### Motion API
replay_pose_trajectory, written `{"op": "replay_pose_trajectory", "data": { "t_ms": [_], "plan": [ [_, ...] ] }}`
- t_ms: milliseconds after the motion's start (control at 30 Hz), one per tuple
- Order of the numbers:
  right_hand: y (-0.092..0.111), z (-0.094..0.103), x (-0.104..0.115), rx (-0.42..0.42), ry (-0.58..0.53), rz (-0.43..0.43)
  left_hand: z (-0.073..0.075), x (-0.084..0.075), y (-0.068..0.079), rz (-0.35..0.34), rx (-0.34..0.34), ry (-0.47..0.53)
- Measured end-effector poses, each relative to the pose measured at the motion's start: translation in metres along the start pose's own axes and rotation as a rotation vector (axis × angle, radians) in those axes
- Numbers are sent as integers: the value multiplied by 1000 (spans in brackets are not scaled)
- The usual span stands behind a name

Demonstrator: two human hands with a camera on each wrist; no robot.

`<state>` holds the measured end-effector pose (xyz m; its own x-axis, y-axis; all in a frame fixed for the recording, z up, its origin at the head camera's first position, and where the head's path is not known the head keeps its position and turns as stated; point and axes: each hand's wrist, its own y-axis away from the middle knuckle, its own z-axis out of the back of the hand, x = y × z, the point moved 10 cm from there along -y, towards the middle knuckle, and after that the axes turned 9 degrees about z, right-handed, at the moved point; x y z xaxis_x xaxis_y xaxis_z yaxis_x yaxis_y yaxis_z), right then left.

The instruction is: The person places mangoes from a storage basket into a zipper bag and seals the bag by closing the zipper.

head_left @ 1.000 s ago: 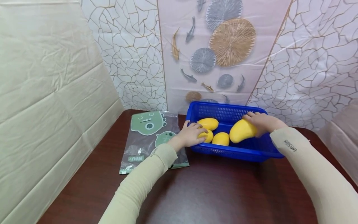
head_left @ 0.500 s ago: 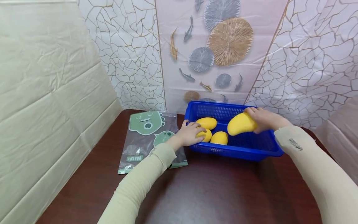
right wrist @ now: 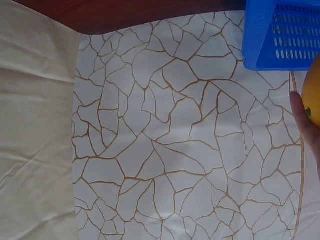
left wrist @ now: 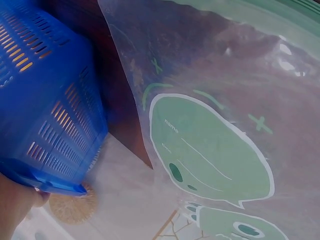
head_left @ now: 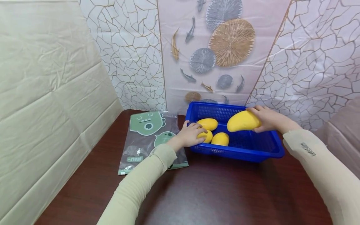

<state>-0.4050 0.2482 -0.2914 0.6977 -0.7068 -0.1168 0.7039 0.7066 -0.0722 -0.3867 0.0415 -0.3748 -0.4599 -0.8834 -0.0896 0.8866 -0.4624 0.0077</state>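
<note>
My right hand (head_left: 267, 118) grips a big yellow mango (head_left: 242, 121) at its right end, above the right half of a blue plastic basket (head_left: 239, 153). In the right wrist view, part of this mango (right wrist: 314, 95) shows at the right edge, with a green spot near a finger. My left hand (head_left: 189, 135) holds the basket's left rim, its fingers reaching over inside. Three more mangoes lie in the left half: one at the back (head_left: 207, 124), one partly hidden by my left fingers (head_left: 208, 136), and one by the front wall (head_left: 220, 139).
A clear zip bag (head_left: 132, 140) with green cartoon prints lies flat left of the basket, partly under my left forearm. Both stand on a dark red-brown table (head_left: 219, 187). A patterned cloth (head_left: 140, 62) hangs behind, and a beige cloth (head_left: 56, 109) rises at the left.
My right hand has lifted the mango a little and turned it more level, the wrist shifting right. My left hand stays on the rim, and the other mangoes lie as before.
</note>
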Motion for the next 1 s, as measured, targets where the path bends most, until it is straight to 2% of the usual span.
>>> {"op": "replay_pose_trajectory", "data": {
  "t_ms": [167,367,500,667,800,867,1000],
  "plan": [
    [3,6,4,-36,11,14,-2,1,-3,8,-6,-5],
    [8,15,8,-64,8,-13,-2,2,-5,10,-23,20],
    [14,21,10,-130,-8,-10,2,0,-4,-2,-31,18],
    [21,25,18,-249,-13,8,11,-5,-1,-42,-74,27],
    [23,28,26,-334,-37,2,15,-7,4,-86,-80,57],
    [23,29,30,-354,-51,-4,17,-7,8,-105,-82,77],
    [23,30,33,-342,-71,-32,20,-9,15,-134,-90,97]
  ]
}}
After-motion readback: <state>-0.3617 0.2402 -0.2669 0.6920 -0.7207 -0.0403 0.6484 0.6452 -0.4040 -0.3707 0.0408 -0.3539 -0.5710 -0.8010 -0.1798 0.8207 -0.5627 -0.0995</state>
